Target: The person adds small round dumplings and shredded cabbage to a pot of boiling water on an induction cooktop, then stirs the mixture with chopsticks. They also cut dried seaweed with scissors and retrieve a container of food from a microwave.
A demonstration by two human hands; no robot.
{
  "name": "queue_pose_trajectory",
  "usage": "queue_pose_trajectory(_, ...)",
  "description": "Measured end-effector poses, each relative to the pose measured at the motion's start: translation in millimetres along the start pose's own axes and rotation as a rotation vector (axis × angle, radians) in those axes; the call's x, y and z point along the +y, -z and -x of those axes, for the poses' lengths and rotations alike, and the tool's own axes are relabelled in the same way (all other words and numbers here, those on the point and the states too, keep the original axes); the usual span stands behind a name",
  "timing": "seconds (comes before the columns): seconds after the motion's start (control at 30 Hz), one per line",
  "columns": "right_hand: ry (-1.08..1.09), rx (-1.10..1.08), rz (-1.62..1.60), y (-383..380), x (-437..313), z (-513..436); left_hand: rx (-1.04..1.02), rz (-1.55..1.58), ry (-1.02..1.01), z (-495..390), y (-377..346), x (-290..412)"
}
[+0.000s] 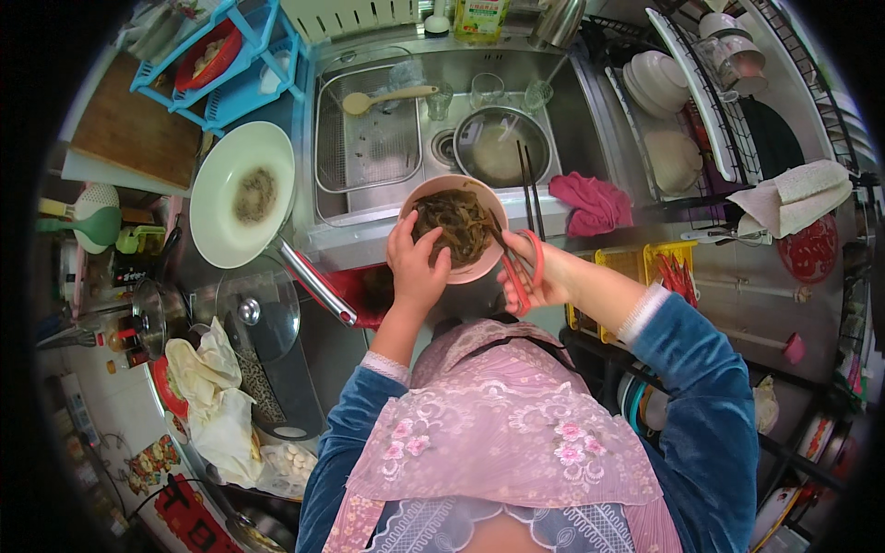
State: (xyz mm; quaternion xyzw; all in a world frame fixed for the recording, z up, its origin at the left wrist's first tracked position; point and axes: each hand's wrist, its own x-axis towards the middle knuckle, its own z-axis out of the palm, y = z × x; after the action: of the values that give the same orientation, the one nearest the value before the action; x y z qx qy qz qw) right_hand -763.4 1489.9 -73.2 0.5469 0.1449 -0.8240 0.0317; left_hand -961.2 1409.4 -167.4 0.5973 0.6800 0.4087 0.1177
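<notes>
A pink bowl [495, 261] at the front edge of the sink holds dark brown, stringy food [453, 221]. My left hand [418, 266] grips the bowl's left side, its fingers and thumb reaching over the rim onto the food. In my right hand [529, 273] are red-handled scissors [529, 249]; their dark blades point into the bowl at its right rim. Just to the right of the bowl, a pair of dark chopsticks [531, 193] leans against a metal pot [543, 166] of cloudy liquid in the sink.
A wire basket [366, 166] with a wooden spoon [359, 104] and several glasses [487, 88] occupy the sink [581, 117]. Left stands a pale frying pan [214, 207], its handle jutting toward me. A pink cloth [591, 204] lies right of the chopsticks. Dish racks [691, 90] line the right side.
</notes>
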Motion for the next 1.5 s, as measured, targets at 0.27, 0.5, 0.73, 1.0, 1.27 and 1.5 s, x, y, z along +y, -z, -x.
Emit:
queue_pose_trajectory(0.27,0.083,-0.056,0.084,20.4,24.7,27.9,-0.027,-0.053,-0.068,-17.2,10.8,9.0)
queue_pose_trajectory(0.5,0.096,-0.271,-0.112,25.7,42.1,37.8,-0.139,-0.381,-0.193,-81.0,-34.1,16.6)
queue_pose_trajectory(0.73,0.151,-0.301,-0.216,36.6,57.7,25.8,-0.109,-0.531,-0.272,-98.1,-45.1,18.7)
queue_pose_trajectory(1.0,0.151,-0.211,-0.013,23.5,63.8,16.8,-0.2,0.091,0.297,-44.1,30.9,4.2)
queue_pose_trajectory(1.27,0.153,-0.275,-0.024,-10.5,53.2,-26.8,-0.062,0.273,0.307,-8.2,34.8,-4.4)
queue_pose_trajectory(1.5,0.258,-0.257,0.115,0.2,51.9,-14.8,-0.011,0.223,0.165,-16.9,40.1,11.5)
